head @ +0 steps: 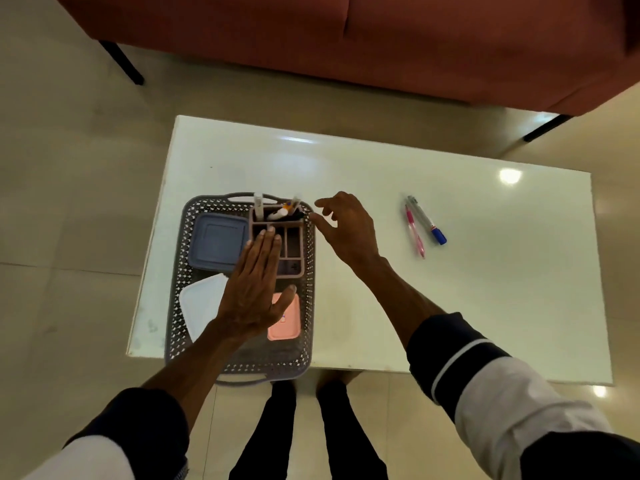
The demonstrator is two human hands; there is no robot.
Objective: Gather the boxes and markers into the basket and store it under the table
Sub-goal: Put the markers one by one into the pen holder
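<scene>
Flat left hand (254,292) hovers over the grey perforated plastic basket (309,268), its grip wide, holding nothing. Right hand (348,228) beside it, fingers spread, grips nothing. Two markers (424,225) lie apart on the white surface (485,289).

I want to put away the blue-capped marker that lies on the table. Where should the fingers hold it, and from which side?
Pinch the blue-capped marker across its clear barrel, coming from above. It lies flat on the table, and the pink pen lies close along one side, so a low side approach looks awkward.

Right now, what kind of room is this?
Probably a home living room or a lounge. A low glossy white table stands on beige tiled floor before a reddish-brown upholstered sofa on black legs. A grey perforated plastic basket of household boxes sits on the table.
</scene>
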